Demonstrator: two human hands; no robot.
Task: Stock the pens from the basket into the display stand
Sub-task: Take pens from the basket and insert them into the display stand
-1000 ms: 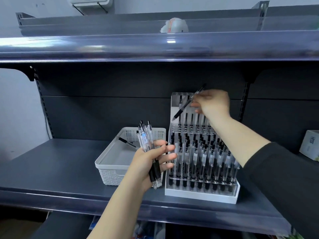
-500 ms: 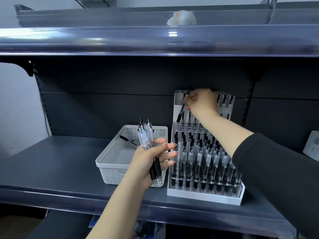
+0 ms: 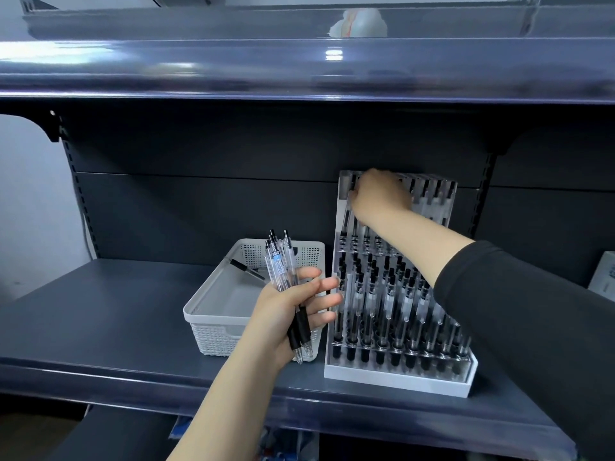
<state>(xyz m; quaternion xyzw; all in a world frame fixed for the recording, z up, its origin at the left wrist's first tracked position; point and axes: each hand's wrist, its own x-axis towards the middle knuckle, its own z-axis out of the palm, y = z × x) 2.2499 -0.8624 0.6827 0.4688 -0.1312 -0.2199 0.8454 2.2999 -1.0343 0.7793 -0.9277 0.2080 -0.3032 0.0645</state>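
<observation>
Right hand (image 3: 377,196) pinches pen (image 3: 346,214) at display stand (image 3: 399,380) top-left slot — I keep it vertical, seat fully; left hand (image 3: 293,314) grips spare pens (image 3: 281,264).

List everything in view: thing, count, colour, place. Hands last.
display stand: one, white base with clear tiers, right on the shelf, mostly filled with pens
basket: one, white, left of the stand
loose pen: one, black, in the basket
pen bundle: several, clear with black grips, in the left hand
shelf: dark grey, with another shelf above
white object: one, on the upper shelf, blurred
box: one, white, far right edge
left hand: holds the bundle
right hand: at the stand's top row, on a pen
</observation>
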